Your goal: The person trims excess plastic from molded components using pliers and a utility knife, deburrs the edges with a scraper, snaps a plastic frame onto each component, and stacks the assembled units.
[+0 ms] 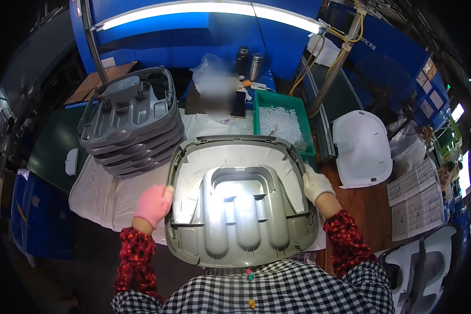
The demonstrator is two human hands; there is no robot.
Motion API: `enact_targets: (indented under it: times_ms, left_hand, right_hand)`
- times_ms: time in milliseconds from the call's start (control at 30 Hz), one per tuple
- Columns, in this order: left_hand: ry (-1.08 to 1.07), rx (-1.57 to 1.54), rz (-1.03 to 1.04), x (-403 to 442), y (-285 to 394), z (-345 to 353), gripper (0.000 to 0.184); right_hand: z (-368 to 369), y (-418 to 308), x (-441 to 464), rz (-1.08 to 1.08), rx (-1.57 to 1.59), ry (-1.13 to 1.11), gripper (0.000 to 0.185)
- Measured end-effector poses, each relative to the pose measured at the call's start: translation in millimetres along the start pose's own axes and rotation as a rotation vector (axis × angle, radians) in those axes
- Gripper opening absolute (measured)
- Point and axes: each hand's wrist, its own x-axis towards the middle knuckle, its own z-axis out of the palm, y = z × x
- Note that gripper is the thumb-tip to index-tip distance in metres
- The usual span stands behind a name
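Note:
A large grey moulded plastic cover [248, 248] is held up in front of my chest, with its ribbed, hollowed side towards me. White areas show inside its rim, and the lamp light glares off its middle. My left hand [154, 204], in a pink glove, is closed on the cover's left edge. On the opposite edge, my right hand [317, 184] in a white glove grips the rim. Parts of the fingers of both hands are hidden behind the cover.
Several similar grey covers form a stack [133, 123] at the left. Behind the held cover stands a green tray [304, 123] of small whitish pieces. A white shell [362, 149] lies on the right. Two flasks [256, 66] stand at the back under a tube light [209, 8].

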Motion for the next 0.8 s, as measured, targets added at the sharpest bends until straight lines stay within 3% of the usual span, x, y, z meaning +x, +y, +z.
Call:
enact_targets:
  times_ms: [67, 133, 200, 233, 267, 333, 367, 433, 467, 533, 600, 667, 700, 800]
  left_hand:
    - [0.174, 0.080, 0.134, 39, 18, -8, 0.043]
    - [0.279, 0.087, 0.406, 97, 31, -4, 0.043]
    - [0.044, 0.066, 0.578, 141, 60, -4, 0.036]
    - [-0.101, 0.006, 0.545, 159, 73, 1, 0.035]
    - [-0.254, -0.057, 0.502, 176, 81, 9, 0.034]
    - [-0.349, 0.098, 0.420, 196, 89, 22, 0.035]
    - [-0.402, 0.241, 0.371, 206, 93, 28, 0.036]
    - [-0.476, 0.083, 0.245, 204, 89, 35, 0.044]
    - [-0.458, 0.030, 0.229, 203, 94, 28, 0.047]
    - [-0.330, 0.139, 0.415, 190, 86, 37, 0.052]
    - [-0.360, 0.177, 0.340, 180, 91, 45, 0.053]
    - [-0.443, 0.250, 0.050, 178, 124, 23, 0.054]
    - [-0.452, 0.318, 0.084, 183, 122, 24, 0.057]
    - [-0.455, 0.384, 0.122, 189, 119, 29, 0.061]
  right_hand:
    - [-11, -6, 31, -0.172, -0.053, 0.164, 0.039]
    - [-14, -25, 73, -0.511, 0.144, 0.480, 0.029]
    - [-23, -51, 109, -0.688, 0.258, 0.264, 0.033]
    - [-22, -62, 125, -0.723, 0.295, 0.117, 0.037]
    - [-17, -71, 144, -0.713, 0.310, 0.090, 0.037]
    - [-2, -85, 171, -0.624, -0.073, -0.302, 0.051]
    - [-6, -94, 178, -0.613, -0.062, -0.332, 0.051]
    - [-10, -103, 160, -0.326, 0.159, -0.429, 0.060]
    - [-9, -98, 152, -0.326, 0.171, -0.417, 0.060]
    - [-3, -95, 149, -0.463, -0.039, -0.285, 0.062]
    - [15, -93, 142, -0.475, -0.015, -0.318, 0.059]
    - [-1, -109, 142, -0.405, -0.108, -0.283, 0.052]
    - [-14, -118, 132, -0.317, -0.142, -0.287, 0.046]
    - [0, -112, 129, -0.348, -0.200, -0.156, 0.045]
